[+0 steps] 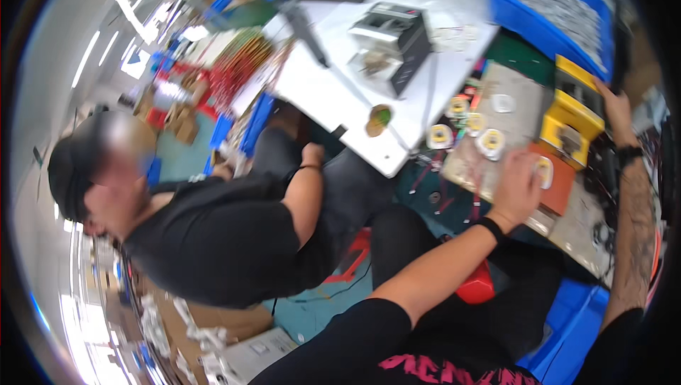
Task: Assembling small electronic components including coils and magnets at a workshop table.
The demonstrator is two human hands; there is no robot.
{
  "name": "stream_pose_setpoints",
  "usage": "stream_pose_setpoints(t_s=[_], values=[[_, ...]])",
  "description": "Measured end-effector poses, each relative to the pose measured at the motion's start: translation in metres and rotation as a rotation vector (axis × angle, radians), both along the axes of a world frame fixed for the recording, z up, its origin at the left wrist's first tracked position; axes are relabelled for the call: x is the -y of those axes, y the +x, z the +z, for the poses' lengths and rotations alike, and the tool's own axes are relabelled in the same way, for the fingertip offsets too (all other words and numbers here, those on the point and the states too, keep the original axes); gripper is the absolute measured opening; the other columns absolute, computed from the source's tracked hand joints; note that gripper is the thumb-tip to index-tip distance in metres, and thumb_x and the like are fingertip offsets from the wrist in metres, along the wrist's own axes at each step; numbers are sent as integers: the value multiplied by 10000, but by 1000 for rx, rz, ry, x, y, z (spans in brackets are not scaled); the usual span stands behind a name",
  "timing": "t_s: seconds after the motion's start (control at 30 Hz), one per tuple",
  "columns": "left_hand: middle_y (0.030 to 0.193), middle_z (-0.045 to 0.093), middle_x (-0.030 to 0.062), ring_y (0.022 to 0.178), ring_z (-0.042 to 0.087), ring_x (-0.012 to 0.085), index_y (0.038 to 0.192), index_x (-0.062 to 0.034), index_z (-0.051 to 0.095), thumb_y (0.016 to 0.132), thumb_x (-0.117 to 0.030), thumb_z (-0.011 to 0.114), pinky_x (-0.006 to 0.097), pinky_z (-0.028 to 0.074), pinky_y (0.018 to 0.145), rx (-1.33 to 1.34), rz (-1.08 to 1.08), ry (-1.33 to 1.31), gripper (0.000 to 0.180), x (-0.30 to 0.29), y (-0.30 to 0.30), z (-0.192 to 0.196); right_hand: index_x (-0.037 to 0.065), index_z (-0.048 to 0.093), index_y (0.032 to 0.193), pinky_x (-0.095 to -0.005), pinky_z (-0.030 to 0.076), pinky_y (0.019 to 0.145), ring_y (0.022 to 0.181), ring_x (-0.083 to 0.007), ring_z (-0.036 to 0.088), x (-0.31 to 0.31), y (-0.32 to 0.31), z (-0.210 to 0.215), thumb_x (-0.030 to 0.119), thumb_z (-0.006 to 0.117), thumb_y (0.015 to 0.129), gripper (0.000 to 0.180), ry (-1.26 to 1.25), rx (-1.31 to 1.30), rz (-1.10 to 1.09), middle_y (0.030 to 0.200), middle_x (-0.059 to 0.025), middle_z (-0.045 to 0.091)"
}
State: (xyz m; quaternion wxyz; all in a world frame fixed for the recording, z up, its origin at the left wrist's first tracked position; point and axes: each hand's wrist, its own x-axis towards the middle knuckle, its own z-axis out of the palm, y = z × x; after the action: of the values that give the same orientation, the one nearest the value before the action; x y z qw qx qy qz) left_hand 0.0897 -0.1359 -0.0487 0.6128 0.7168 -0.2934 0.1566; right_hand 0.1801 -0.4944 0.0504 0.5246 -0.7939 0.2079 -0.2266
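Two hands are placed at the right part of the worktop (519, 76). The left hand (518, 188) is at a round white-and-yellow piece (545, 172), which lies upon the orange-brown block (565, 190), on the near side of the yellow fixture (555, 128). The left fingers are bent and close together at the left edge of the piece; whether they grip it or only press, I cannot tell. The right hand (616, 112) is at the far right side of the fixture, fingers partly hidden, so I cannot tell how far they are open or if they hold it.

In my judgement, the piece could turn or slip on the block if the left fingers press only one edge. The fixture could shift if the right hand pushed it unevenly. The left wrist could also knock the similar pieces (491, 142) lying to the left.

The fixture has its long axis from far to near, the near end slightly to the left. The piece is nearly round and partly covered, so its pointing direction I cannot tell.
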Motion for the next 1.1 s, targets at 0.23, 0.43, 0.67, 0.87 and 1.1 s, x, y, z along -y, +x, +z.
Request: stream_pose_setpoints(t_s=[0.23, 0.43, 0.67, 0.87, 1.1], values=[[1160, 598, 227, 1179, 505, 466, 1199, 32, 552, 954, -91, 563, 510, 424, 1037, -14, 129, -10, 274, -55, 8, -7, -9, 712, 1219, -267, 468, 943, 1058, -123, 626, -68, 43, -33, 371, 746, 939, 474, -72, -72, 8, 1183, -32, 690], [1131, 583, 232, 1212, 484, 467, 1213, 26, 541, 942, -78, 548, 502, 414, 1054, -42, 71, -57, 289, -44, 11, -7, 122, 620, 1432, -275, 443, 1033, 1234, -142, 581, -9, 39, -63, 376, 571, 1049, 462, -112, 33, 137, 1429, -85, 586], [1140, 562, 217, 1252, 456, 458, 1205, 5, 538, 938, -90, 545, 493, 394, 1080, -77, 26, -50, 284, -45, 10, -11, 185, 541, 1509, -283, 402, 1105, 1314, -136, 530, 11, 41, -66, 300, 454, 1102, 432, -119, -88, 24, 1516, -82, 513], [1150, 559, 219, 1264, 453, 457, 1206, 10, 536, 902, -89, 566, 493, 396, 1089, -83, 15, -34, 322, -48, 9, -13, 191, 527, 1519, -280, 395, 1108, 1324, -138, 521, 10, 36, -71, 314, 460, 1099, 443, -113, -43, 77, 1515, -82, 511], [1160, 559, 219, 1265, 456, 456, 1204, 19, 534, 894, -86, 563, 493, 395, 1098, -49, 38, -5, 329, -46, 10, -12, 172, 529, 1512, -280, 394, 1102, 1311, -142, 523, 15, 23, -81, 323, 479, 1094, 448, -135, 2, 106, 1475, -74, 525]])
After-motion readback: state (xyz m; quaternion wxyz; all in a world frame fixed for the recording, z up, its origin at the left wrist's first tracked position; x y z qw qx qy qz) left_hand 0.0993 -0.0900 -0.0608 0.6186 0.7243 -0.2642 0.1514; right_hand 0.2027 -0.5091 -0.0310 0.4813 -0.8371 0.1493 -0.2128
